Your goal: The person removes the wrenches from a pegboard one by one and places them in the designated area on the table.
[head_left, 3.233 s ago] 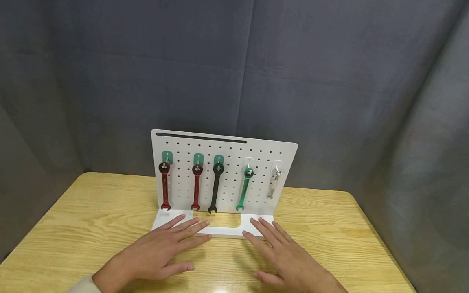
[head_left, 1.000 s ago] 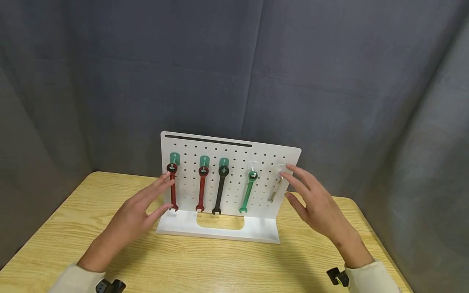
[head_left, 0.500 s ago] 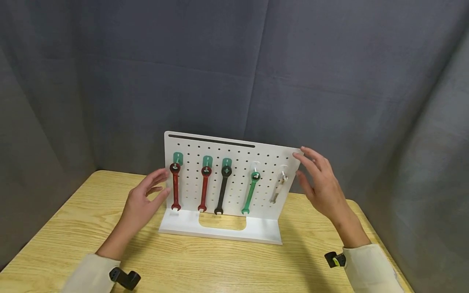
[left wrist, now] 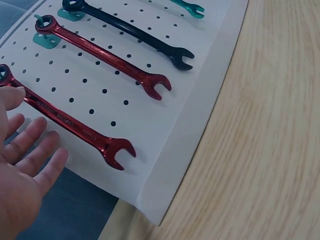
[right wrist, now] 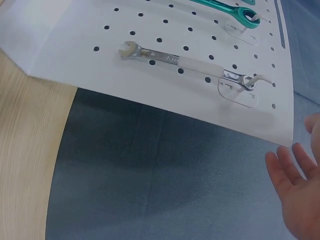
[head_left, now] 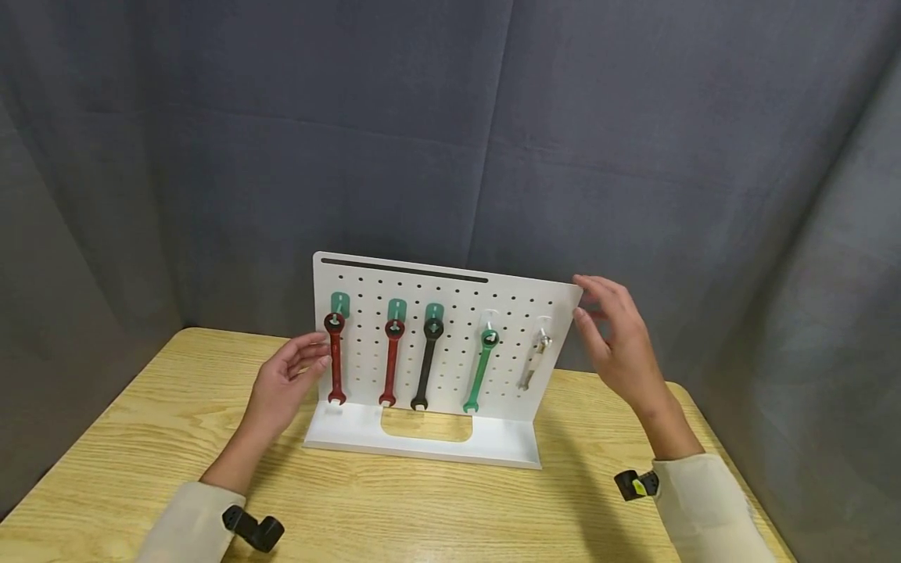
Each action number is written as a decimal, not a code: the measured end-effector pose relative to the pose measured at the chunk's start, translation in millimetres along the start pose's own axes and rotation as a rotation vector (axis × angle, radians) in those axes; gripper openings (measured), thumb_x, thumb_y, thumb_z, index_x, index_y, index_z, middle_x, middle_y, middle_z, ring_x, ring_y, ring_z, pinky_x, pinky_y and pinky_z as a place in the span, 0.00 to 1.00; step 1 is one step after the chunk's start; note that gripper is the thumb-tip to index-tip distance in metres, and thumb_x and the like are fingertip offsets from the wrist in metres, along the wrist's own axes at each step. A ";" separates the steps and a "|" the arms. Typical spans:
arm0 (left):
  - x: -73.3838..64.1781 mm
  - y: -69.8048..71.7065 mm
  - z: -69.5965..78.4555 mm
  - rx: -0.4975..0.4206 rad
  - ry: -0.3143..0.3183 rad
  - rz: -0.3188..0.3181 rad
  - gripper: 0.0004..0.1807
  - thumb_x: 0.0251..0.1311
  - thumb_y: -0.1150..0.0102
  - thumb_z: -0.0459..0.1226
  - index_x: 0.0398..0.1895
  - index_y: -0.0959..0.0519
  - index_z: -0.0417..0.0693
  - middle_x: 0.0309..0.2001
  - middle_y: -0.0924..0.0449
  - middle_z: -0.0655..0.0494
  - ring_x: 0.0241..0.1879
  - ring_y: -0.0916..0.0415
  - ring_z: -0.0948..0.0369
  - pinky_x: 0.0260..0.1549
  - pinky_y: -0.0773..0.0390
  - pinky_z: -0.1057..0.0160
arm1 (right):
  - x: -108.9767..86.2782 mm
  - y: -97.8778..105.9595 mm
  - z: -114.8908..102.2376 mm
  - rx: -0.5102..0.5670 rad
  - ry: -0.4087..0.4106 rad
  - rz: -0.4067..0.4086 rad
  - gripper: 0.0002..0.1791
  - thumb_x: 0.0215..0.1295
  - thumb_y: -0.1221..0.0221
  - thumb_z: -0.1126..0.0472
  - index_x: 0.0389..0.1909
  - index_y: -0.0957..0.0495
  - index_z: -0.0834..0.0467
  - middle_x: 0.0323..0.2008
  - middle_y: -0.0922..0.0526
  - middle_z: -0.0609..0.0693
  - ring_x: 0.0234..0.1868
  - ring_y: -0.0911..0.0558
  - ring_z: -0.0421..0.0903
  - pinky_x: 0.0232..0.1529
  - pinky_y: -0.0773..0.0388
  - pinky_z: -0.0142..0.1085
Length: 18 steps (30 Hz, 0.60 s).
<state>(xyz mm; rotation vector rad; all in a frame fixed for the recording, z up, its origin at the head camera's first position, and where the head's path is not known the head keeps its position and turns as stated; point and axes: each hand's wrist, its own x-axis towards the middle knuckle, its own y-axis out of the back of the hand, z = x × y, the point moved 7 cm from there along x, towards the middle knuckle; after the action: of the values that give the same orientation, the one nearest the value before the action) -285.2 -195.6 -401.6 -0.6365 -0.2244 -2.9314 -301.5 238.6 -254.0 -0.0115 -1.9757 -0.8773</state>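
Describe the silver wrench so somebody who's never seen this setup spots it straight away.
On the wooden table stands a white pegboard with five wrenches hanging across it. Go to the end by the person's right hand, where a clear hook carries the silver wrench. It is the shortest, the only silver one, with a pale band around its handle.
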 end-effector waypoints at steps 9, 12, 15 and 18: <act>-0.8 -5.7 -11.9 0.003 0.060 -0.005 0.22 0.72 0.38 0.35 0.66 0.26 0.35 0.56 0.20 0.36 0.50 0.23 0.72 0.50 0.24 0.76 | 1.1 -1.6 16.5 0.141 -0.168 0.005 0.26 0.74 0.43 0.73 0.70 0.29 0.61 0.60 0.25 0.60 0.54 0.21 0.56 0.50 0.27 0.21; -0.9 -7.7 -15.4 0.009 0.079 -0.016 0.23 0.72 0.38 0.35 0.66 0.26 0.35 0.55 0.20 0.35 0.49 0.22 0.71 0.50 0.24 0.76 | 2.6 -1.6 19.3 0.187 -0.200 0.020 0.25 0.75 0.44 0.72 0.70 0.28 0.61 0.59 0.24 0.58 0.52 0.20 0.49 0.48 0.25 0.22; -1.1 -9.4 -17.2 0.009 0.096 -0.020 0.23 0.73 0.38 0.36 0.66 0.26 0.35 0.52 0.19 0.36 0.47 0.22 0.70 0.49 0.24 0.76 | 4.6 -2.3 22.3 0.202 -0.213 0.034 0.24 0.76 0.44 0.72 0.70 0.28 0.62 0.57 0.22 0.58 0.51 0.20 0.44 0.47 0.23 0.23; -1.1 -11.0 -18.7 0.005 0.111 -0.021 0.23 0.73 0.38 0.36 0.65 0.26 0.35 0.51 0.18 0.37 0.45 0.21 0.70 0.47 0.23 0.75 | 6.2 -3.6 25.4 0.229 -0.226 0.045 0.23 0.76 0.44 0.72 0.69 0.28 0.62 0.55 0.22 0.59 0.49 0.19 0.45 0.47 0.22 0.24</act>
<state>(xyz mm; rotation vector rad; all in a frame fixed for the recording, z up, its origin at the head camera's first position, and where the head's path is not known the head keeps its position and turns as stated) -293.4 -187.9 -420.2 -0.4712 -0.2282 -2.9736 -325.4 248.6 -259.0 -0.0236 -2.2694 -0.6388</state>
